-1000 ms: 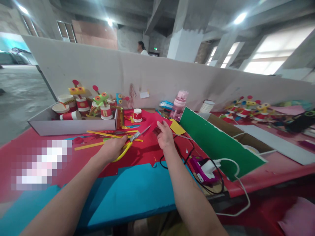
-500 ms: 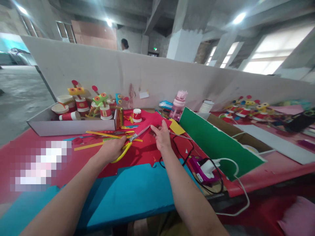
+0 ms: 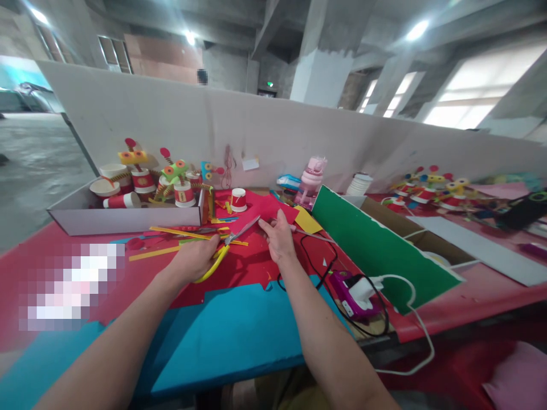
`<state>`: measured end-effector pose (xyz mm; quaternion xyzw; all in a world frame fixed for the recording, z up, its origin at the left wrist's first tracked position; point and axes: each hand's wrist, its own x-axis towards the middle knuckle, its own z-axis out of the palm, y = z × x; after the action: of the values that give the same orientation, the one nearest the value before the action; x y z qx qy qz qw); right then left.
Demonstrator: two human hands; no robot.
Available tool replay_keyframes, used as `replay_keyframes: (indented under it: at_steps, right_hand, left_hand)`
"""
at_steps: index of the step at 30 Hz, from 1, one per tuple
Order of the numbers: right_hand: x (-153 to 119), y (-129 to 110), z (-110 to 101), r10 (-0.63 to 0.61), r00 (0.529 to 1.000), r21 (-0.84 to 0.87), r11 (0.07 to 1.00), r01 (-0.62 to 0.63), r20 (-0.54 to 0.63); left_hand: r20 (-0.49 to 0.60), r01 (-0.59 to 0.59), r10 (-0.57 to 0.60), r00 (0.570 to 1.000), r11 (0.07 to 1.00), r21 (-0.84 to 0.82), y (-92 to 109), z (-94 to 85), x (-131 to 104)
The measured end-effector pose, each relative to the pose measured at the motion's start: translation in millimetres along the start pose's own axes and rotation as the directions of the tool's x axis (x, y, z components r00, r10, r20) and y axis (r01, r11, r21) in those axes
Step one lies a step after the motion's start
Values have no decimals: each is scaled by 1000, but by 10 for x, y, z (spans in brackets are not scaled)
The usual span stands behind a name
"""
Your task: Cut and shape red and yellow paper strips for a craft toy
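My left hand is closed around the yellow-handled scissors. Their blades point away to the right and lie against a sheet of red paper. At that sheet's near edge, close to the blade tips, my right hand pinches the paper between thumb and fingers. Yellow paper strips lie beside and beyond my left hand. A red-and-white paper cup stands just past the red sheet. Part of the scissors' handle is hidden by my left hand.
At left, a white box holds paper-cup figures. To the right stand a green panel, a purple power strip with cables and a pink bottle. Blue sheeting covers the near table edge. A white partition rises behind.
My right hand has shifted slightly left with the red paper, and the scissors have hardly moved. Beyond the partition, a person's head has moved left and lower.
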<state>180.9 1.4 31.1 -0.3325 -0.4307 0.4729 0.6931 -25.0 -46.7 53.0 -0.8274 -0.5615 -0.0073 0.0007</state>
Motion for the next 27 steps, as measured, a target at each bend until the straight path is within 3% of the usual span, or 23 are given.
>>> replay_keyframes:
  at_steps: [27]
  right_hand:
    - [21,47,-22,-11,1000,-10,1000,11,4]
  left_hand:
    - [-11,-43,44,999,998,38,-24,-2,-5]
